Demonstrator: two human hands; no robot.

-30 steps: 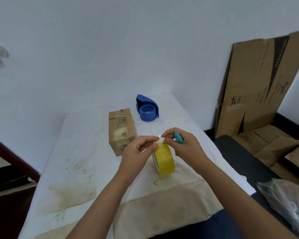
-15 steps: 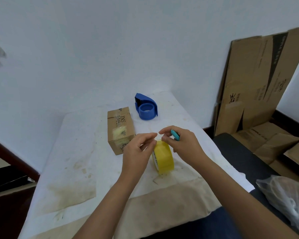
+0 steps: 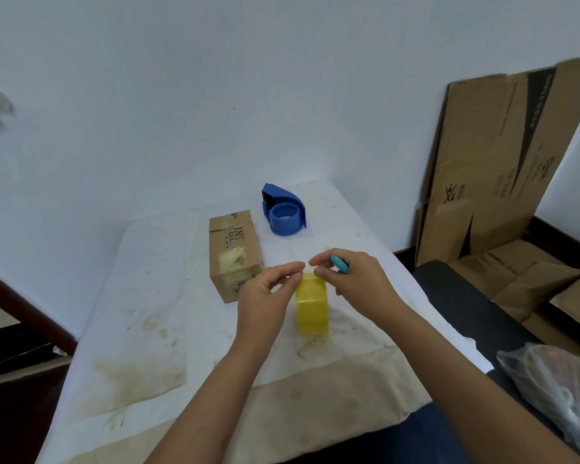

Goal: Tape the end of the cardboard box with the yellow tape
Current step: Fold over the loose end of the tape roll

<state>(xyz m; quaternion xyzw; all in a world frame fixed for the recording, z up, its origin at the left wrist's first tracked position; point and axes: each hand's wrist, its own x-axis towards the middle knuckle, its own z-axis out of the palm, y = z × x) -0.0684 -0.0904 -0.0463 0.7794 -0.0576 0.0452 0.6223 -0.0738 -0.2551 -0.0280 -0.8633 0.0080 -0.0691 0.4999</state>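
Both hands have sunk closer to the one tape roll (image 3: pixel 312 304); left hand (image 3: pixel 267 293) pinches at its top, right hand (image 3: pixel 355 279) grips a teal cutter (image 3: pixel 339 264); one box (image 3: pixel 233 254) sits just left

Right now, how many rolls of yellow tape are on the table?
1. The yellow tape roll stands on edge near the middle of the table, between the left hand and the right hand. The blue dispenser behind looks empty.
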